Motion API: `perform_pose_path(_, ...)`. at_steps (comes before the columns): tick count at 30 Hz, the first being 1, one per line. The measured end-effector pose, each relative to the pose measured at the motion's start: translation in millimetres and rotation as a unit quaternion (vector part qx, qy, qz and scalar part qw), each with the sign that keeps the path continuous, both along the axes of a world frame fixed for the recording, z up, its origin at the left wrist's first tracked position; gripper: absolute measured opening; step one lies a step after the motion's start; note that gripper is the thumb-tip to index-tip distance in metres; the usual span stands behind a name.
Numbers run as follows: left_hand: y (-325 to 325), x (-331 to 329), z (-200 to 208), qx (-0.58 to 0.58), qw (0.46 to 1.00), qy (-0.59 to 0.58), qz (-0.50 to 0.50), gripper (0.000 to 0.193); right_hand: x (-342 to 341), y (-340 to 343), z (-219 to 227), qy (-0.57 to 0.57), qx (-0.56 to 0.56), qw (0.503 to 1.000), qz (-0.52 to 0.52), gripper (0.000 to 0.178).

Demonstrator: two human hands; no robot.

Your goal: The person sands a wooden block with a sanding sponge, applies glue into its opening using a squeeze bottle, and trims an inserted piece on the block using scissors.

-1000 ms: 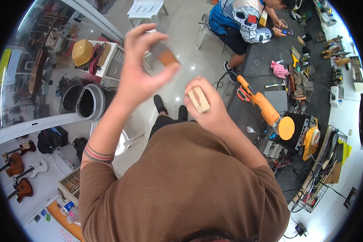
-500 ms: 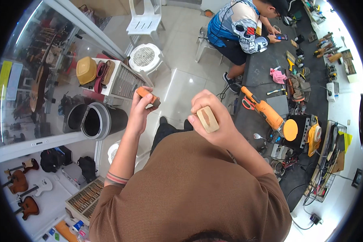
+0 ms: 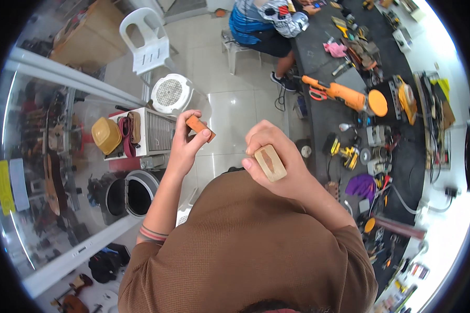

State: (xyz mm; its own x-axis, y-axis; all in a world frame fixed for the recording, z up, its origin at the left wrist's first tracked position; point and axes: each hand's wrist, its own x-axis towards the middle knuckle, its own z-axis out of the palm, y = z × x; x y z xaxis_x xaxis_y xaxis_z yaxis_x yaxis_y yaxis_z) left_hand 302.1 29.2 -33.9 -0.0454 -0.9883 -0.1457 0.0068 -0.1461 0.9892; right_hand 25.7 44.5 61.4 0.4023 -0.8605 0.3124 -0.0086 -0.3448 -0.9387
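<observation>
My left hand point(image 3: 181, 148) is closed around a small orange-brown block point(image 3: 199, 127), pinched between thumb and fingers in front of my chest. To its right, at about the same height, my right hand point(image 3: 290, 156) grips a pale wooden block point(image 3: 270, 163) with rounded corners and a darker wood patch on its end face. The two blocks are apart. My fingers hide the far side of the wooden one, so its full shape cannot be made out.
On the right runs a dark workbench point(image 3: 318, 57) bearing an orange power tool point(image 3: 342, 95), a yellow drill point(image 3: 345, 153) and a purple cloth point(image 3: 361, 186). A white stool point(image 3: 171, 94), a white chair point(image 3: 149, 44) and a bin point(image 3: 141, 193) stand left. Someone in blue point(image 3: 245, 23) sits ahead.
My view has swung to the right, bringing more of the bench into sight. The orange-brown block has tilted in my left hand, which has come slightly rightward. My right hand keeps its grip.
</observation>
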Motion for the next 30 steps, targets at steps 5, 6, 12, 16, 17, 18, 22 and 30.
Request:
perform_pose_path(5, 15.2, 11.6, -1.3, -0.014, 0.998, -0.013, -0.058, 0.058, 16.7, 48.7, 14.0, 0.003, -0.029, 0.998, -0.053, 0.036)
perform_pose_path(6, 17.1, 11.0, -2.2, -0.012, 0.997, -0.012, -0.074, 0.058, 18.5, 59.9, 16.6, -0.003, -0.041, 0.997, -0.060, 0.038)
perform_pose_path(12, 30.6, -10.0, -4.5, 0.005, 0.987, 0.012, -0.163, 0.057, 23.2, 114.8, 22.0, -0.002, -0.033, 0.990, -0.140, 0.039)
perform_pose_path(16, 33.2, -26.0, -2.0, -0.023, 0.978, 0.018, -0.207, 0.056, 21.1, 136.3, 18.3, 0.024, -0.030, 0.984, -0.172, 0.035)
perform_pose_path(17, 34.2, -28.1, 0.3, -0.027, 0.976, 0.020, -0.215, 0.055, 20.3, 141.5, 17.8, 0.031, -0.015, 0.985, -0.167, 0.035)
perform_pose_path(18, 34.9, -29.7, 1.1, -0.029, 0.975, 0.018, -0.218, 0.055, 19.8, 145.6, 17.9, 0.037, 0.001, 0.986, -0.161, 0.035)
perform_pose_path(22, 40.9, -30.0, 0.5, -0.041, 0.973, 0.028, -0.225, 0.054, 18.2, 155.9, 29.2, -0.015, 0.030, 0.990, -0.135, 0.033)
perform_pose_path(30, 68.1, -7.4, -10.0, 0.028, 0.977, -0.001, -0.212, 0.055, 22.9, 153.3, 4.4, -0.070, 0.162, 0.979, -0.104, 0.018)
